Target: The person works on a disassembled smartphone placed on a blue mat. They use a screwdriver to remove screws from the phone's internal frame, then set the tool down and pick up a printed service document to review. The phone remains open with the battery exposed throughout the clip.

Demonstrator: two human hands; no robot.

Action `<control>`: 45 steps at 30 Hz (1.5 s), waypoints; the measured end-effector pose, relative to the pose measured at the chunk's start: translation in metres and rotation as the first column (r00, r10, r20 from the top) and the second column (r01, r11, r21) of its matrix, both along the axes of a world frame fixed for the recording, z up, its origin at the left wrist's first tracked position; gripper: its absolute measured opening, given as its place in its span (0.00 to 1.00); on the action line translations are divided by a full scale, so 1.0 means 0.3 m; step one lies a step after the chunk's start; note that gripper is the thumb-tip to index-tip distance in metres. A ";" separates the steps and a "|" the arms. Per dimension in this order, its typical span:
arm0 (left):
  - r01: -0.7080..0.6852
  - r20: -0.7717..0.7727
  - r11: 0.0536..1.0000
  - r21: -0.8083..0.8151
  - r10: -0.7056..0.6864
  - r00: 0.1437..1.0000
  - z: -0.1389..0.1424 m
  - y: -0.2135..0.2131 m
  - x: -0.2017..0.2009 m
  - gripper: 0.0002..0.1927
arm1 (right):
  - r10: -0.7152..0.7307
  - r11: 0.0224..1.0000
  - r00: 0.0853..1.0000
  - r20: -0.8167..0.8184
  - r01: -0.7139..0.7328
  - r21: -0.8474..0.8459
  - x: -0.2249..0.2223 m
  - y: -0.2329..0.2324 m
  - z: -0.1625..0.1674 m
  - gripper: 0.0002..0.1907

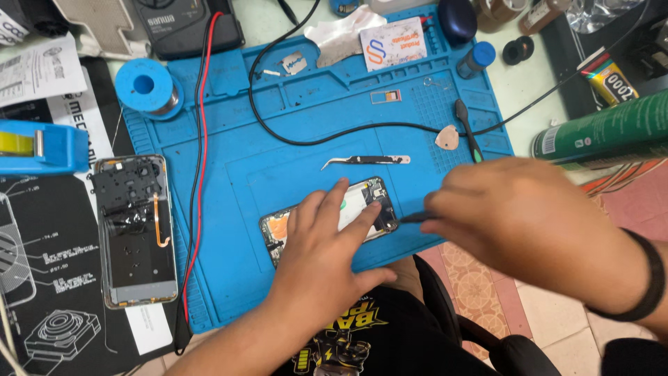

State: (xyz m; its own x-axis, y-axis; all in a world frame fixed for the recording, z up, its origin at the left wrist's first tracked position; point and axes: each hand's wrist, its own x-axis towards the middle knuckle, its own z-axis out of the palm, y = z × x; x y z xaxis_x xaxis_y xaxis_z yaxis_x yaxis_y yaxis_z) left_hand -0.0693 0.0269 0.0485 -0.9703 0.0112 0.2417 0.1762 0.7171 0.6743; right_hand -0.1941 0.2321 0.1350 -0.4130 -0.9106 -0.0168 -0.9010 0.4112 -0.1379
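An opened phone (pixel 369 197) with its boards bare lies on the blue repair mat (pixel 236 209), near the mat's front edge. My left hand (pixel 321 240) rests flat on the phone with its fingers spread, pinning it down. My right hand (pixel 511 209) grips a thin black tool (pixel 416 217) whose tip touches the phone's right end. A black band circles my right wrist.
Curved tweezers (pixel 365 161) and a pick (pixel 447 138) lie on the mat behind the phone. A second opened phone body (pixel 134 230) sits at the left. A solder spool (pixel 146 87), a blue tape dispenser (pixel 38 145), a green can (pixel 605 129) and red and black leads (pixel 198 139) surround the mat.
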 end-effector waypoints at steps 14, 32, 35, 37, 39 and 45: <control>-0.118 -0.232 0.972 0.204 0.165 0.959 0.088 -0.063 0.028 0.11 | -0.214 0.685 0.761 0.613 0.564 -0.461 0.051 0.055 -0.189 0.12; -0.008 -0.117 0.935 0.356 0.053 0.992 0.055 -0.063 0.010 0.06 | -0.288 0.598 0.572 0.768 0.734 -0.323 0.093 0.079 -0.260 0.08; -0.037 -0.109 0.937 0.348 0.079 0.991 0.044 -0.061 0.012 0.06 | -0.285 0.542 0.516 0.808 0.782 -0.308 0.098 0.093 -0.275 0.08; -0.026 -0.106 0.920 0.390 0.073 0.992 0.038 -0.058 0.017 0.06 | -0.290 0.536 0.517 0.805 0.785 -0.311 0.099 0.099 -0.281 0.07; -0.016 -0.103 0.903 0.429 0.066 0.992 0.031 -0.057 0.019 0.07 | -0.281 0.527 0.505 0.816 0.792 -0.308 0.103 0.099 -0.289 0.07; -0.019 -0.033 0.818 0.575 0.046 0.998 0.015 -0.034 0.035 0.06 | -0.199 0.508 0.465 0.863 0.802 -0.315 0.125 0.095 -0.317 0.06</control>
State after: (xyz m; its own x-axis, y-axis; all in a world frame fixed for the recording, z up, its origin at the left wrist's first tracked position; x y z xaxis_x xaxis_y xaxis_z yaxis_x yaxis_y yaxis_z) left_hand -0.0589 0.0165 0.0529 -0.9561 -0.1743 0.2358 0.1983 0.2077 0.9579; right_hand -0.1565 0.2605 0.0398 -0.9158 -0.3943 -0.0766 -0.0370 0.2726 -0.9614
